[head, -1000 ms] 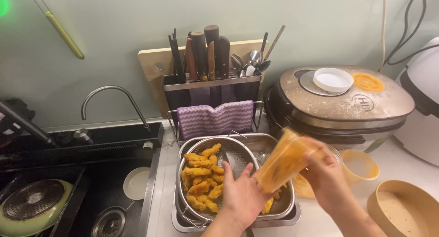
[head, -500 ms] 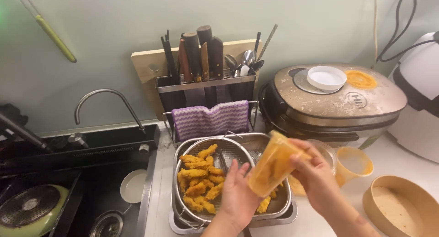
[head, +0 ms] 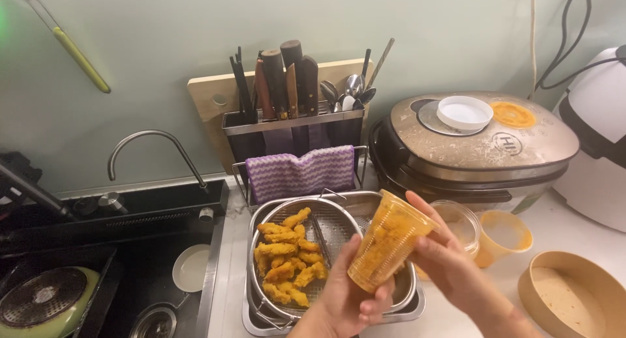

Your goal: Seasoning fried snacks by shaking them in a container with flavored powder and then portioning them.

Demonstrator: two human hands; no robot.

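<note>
Both hands gripping cup: left hand (head: 345,299) under base, right hand (head: 450,266) at rim | plastic cup (head: 388,243) tilted, mouth 1 o'clock, lower than before | fried strips (head: 287,260) in strainer basket (head: 332,227), 9 o'clock of cup

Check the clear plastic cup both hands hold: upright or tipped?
Tipped. The cup leans with its open mouth up and to the right, base in the left hand, right hand at its rim.
</note>
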